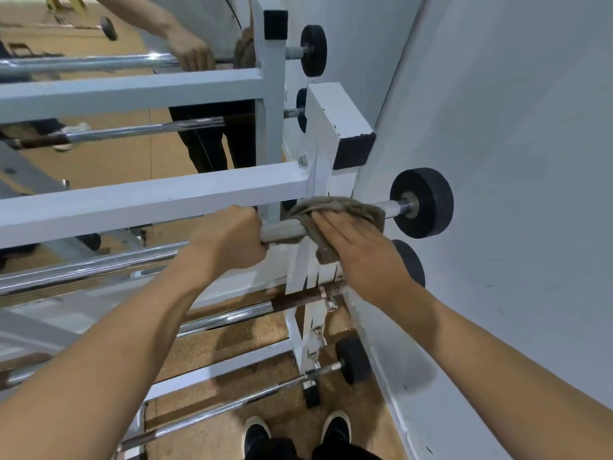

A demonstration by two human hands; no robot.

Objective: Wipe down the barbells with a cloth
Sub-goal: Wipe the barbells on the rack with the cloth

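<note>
Underfoot, brown speckled gym floor [258, 370]

Light: even, soft, indoor | glare: streaks on chrome bars [99, 263] | edges: wide-angle bending | blur: slight

**Tight squeeze at the rack's right end**

Your right hand [361, 250] works in a narrow slot: the white wall [497, 161] runs just right of the black end weight [423, 202], and the rack's white upright [331, 127] stands just behind. The crossbeam [149, 200] blocks the way above your left hand [229, 237]. Open gaps lie between the chrome bars [83, 270] to the left. Below, more end weights [353, 360] crowd the wall.
</note>
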